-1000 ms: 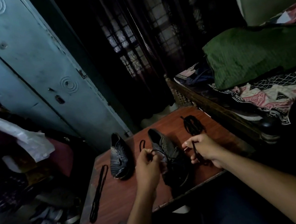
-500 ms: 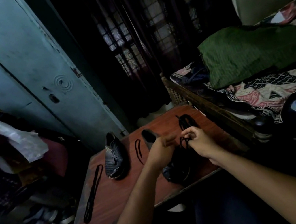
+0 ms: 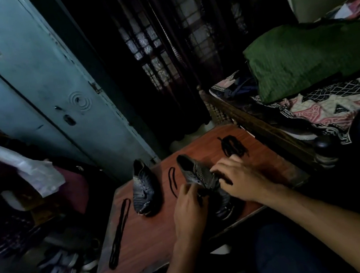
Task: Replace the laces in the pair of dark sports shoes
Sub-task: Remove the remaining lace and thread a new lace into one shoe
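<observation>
I see both hands on the near shoe — left hand pinching its lace, right hand resting loose-fingered on the upper.

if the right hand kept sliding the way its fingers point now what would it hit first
The right hand lies over the near shoe, fingers pointing left and away. Going straight on, it would likely first cross that shoe's opening, then reach the short loose lace on the table. Depth is hard to judge.
</observation>
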Action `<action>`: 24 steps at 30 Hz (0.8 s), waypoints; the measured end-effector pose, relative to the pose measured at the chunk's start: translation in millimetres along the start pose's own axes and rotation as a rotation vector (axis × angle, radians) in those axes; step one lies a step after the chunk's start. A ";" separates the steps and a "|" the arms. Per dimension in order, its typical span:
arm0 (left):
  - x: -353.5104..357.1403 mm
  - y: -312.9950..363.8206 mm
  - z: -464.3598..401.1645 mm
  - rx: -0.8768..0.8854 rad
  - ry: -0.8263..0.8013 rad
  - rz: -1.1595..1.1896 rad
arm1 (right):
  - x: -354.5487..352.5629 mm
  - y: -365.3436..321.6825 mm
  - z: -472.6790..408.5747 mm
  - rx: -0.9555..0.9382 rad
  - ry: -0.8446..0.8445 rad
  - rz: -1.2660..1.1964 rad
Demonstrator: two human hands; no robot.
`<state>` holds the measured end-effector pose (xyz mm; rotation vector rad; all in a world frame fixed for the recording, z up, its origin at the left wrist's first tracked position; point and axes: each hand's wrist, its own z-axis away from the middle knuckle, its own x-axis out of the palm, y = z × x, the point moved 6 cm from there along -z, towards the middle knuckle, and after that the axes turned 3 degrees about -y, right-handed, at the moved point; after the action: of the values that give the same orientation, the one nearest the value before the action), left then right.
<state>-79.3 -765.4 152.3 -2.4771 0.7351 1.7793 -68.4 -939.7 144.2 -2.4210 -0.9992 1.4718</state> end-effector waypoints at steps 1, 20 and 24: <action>2.5 -0.5 2.2 0.008 0.001 0.013 | 8.3 -3.7 0.9 -0.037 -0.070 -0.026; 28.9 -22.2 -15.5 -0.417 -0.115 0.455 | 25.7 6.2 6.4 0.190 -0.129 -0.155; 36.9 -19.4 -1.7 -0.445 -0.155 1.057 | 22.0 1.1 5.8 0.161 -0.070 0.050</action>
<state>-61.4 -762.1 114.8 -2.2465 2.1040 2.6032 -66.0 -928.6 124.5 -2.3122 -0.8037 1.5973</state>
